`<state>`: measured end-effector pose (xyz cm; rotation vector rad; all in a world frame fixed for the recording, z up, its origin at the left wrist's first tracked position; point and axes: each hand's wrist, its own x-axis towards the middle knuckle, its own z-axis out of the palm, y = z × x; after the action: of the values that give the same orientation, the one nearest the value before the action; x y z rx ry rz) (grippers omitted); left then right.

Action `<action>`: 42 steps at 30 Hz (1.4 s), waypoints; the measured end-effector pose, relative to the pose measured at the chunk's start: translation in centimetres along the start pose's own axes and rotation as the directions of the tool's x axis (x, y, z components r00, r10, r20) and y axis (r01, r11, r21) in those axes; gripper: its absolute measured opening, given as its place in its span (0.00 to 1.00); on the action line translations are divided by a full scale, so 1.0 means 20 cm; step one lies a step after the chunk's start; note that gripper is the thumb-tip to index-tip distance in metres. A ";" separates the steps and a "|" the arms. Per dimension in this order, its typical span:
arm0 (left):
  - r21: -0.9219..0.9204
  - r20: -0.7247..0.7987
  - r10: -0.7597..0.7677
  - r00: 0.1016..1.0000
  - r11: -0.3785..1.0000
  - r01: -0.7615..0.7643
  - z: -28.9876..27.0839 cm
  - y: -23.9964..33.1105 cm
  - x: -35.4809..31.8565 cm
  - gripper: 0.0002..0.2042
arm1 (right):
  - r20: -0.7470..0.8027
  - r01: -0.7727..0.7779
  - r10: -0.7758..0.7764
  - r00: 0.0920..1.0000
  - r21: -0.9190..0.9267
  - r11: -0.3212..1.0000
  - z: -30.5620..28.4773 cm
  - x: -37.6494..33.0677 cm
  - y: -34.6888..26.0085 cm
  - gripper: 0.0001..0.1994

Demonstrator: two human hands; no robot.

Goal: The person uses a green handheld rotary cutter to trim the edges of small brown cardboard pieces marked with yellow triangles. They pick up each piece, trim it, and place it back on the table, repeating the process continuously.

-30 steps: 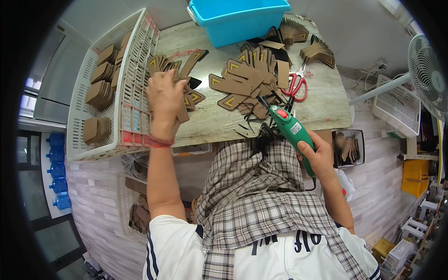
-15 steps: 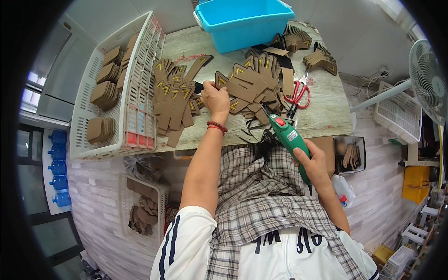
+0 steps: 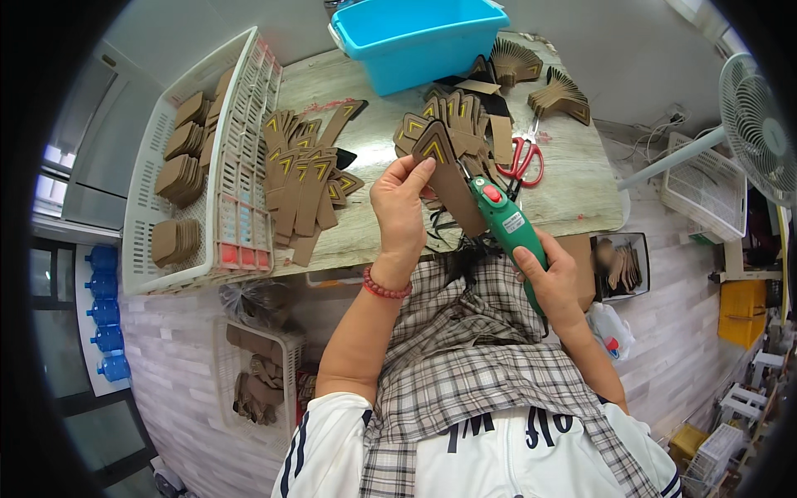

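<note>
My left hand [image 3: 398, 207] pinches a brown strap-like piece [image 3: 455, 195] with a dark edge and a yellow chevron at its pointed end. It is lifted over the table's near edge. My right hand [image 3: 550, 282] is wrapped round a green handheld electric tool [image 3: 506, 222] with a red button. The tool's narrow tip is beside the right edge of the piece; whether they touch I cannot tell. A fanned pile of similar pieces [image 3: 300, 187] lies to the left, and another pile [image 3: 465, 112] lies behind the held one.
Red-handled scissors [image 3: 531, 166] lie right of the piles on the table [image 3: 581, 195]. A blue tub [image 3: 432, 54] stands at the back, near fanned brown stacks [image 3: 563, 100]. A white crate [image 3: 207, 266] with brown pieces borders the left side. A fan [image 3: 751, 129] stands at right.
My left hand has picked up a brown chevron piece from the pile and brought it nearer, beside the green tool's tip. The right hand keeps its hold on the tool.
</note>
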<state>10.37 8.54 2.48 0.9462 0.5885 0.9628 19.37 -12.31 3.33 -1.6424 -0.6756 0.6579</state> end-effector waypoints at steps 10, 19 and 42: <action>-0.061 -0.011 -0.077 0.997 0.995 0.076 0.05 -0.11 -0.05 0.04 | 0.023 -0.024 0.023 0.999 0.058 0.998 -0.02 -0.02 -0.01 0.20; -0.123 0.029 -0.157 0.987 0.979 0.159 0.07 -0.19 -0.12 0.03 | -0.020 -0.032 0.034 0.999 0.095 0.995 -0.01 -0.01 -0.02 0.19; 0.126 0.167 -0.032 0.985 0.992 0.011 -0.03 -0.10 -0.15 0.05 | 0.039 0.013 -0.014 0.999 0.029 0.999 -0.07 -0.03 -0.02 0.21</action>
<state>9.36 5.75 0.48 1.1188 0.5187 0.8239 19.94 -13.50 4.01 -1.6008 -0.7021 0.6885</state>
